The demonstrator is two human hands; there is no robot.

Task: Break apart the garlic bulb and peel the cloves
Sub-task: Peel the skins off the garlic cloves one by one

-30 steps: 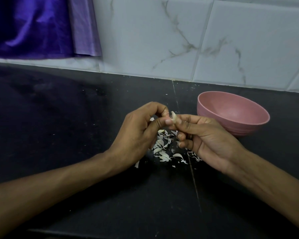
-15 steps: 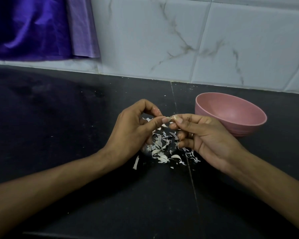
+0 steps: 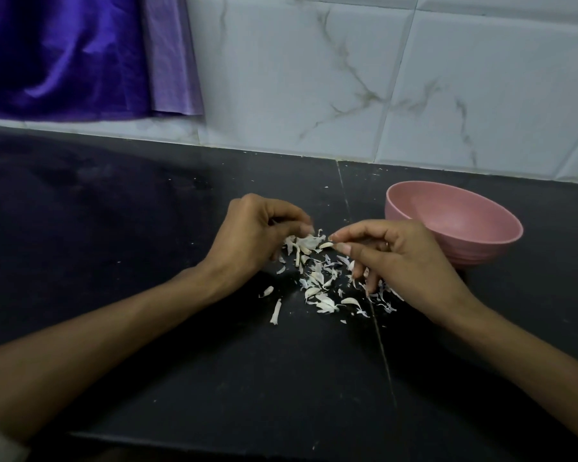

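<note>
Black stone counter (image 3: 147,228) seen from above, backed by a white marble-veined tile wall (image 3: 314,78); a purple cloth (image 3: 64,55) hangs at the upper left. A pink bowl (image 3: 481,241) stands upright to the right, just behind the right hand (image 3: 394,258), whose knuckles overlap its near wall. A seam in the counter (image 3: 381,345) runs from the wall toward the viewer, passing between the two hands.

A scatter of pale garlic skins (image 3: 321,288) lies on the counter between and below the hands; single flakes lie apart to the lower left. The right hand's lower fingers cover the right edge of the scatter.

The right hand pinches a small garlic clove (image 3: 326,245) between thumb and forefinger, its other fingers curled downward. The clove's long axis lies nearly level, its free end pointing left toward the left hand (image 3: 257,235). The left hand rests with fingers curled at the upper edge of the heap, the fingertips touching a larger pale piece of skin (image 3: 306,243); whether they grip it cannot be told.
</note>
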